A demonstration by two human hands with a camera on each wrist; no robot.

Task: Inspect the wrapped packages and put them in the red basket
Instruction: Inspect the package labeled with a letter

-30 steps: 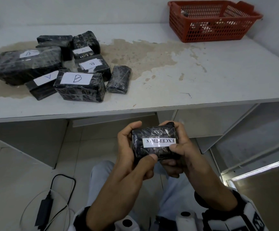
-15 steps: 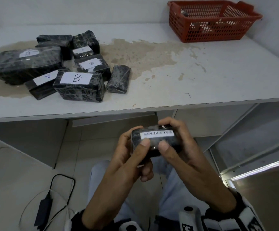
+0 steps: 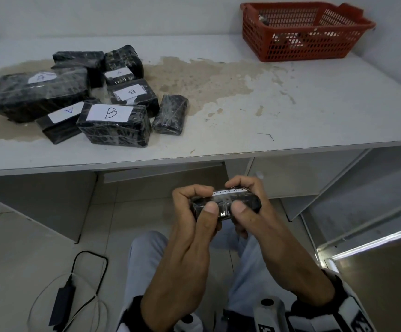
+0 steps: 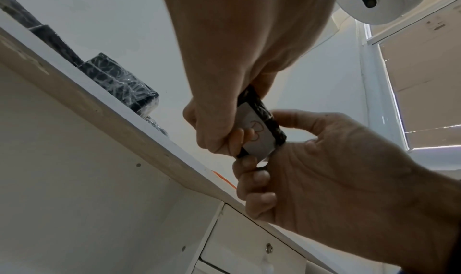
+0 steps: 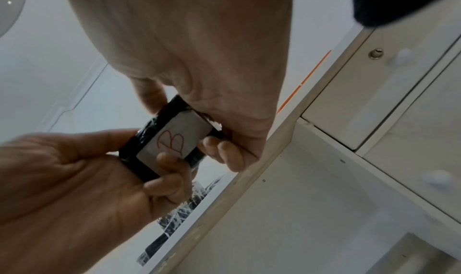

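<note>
I hold a small black wrapped package (image 3: 225, 204) in front of my lap, below the table edge. My left hand (image 3: 201, 200) grips its left end and my right hand (image 3: 242, 196) its right end, both thumbs on the near face. A white printed label (image 3: 228, 191) lies on its upper far edge. The wrist views show a second label with a red "B" (image 5: 172, 140) on the package's underside (image 4: 259, 124). Several more black wrapped packages (image 3: 113, 123) lie in a pile at the table's left. The red basket (image 3: 307, 29) stands at the far right of the table with something dark inside.
The white table (image 3: 290, 111) has a large brown stain in the middle. Drawers (image 3: 290, 176) sit under its right side. On the floor to the left lies a black power adapter with cables (image 3: 62, 303). My knees are below the hands.
I have turned the package in both hands: its printed label tipped from facing me to the upper far edge, and both thumbs now press the near face.
</note>
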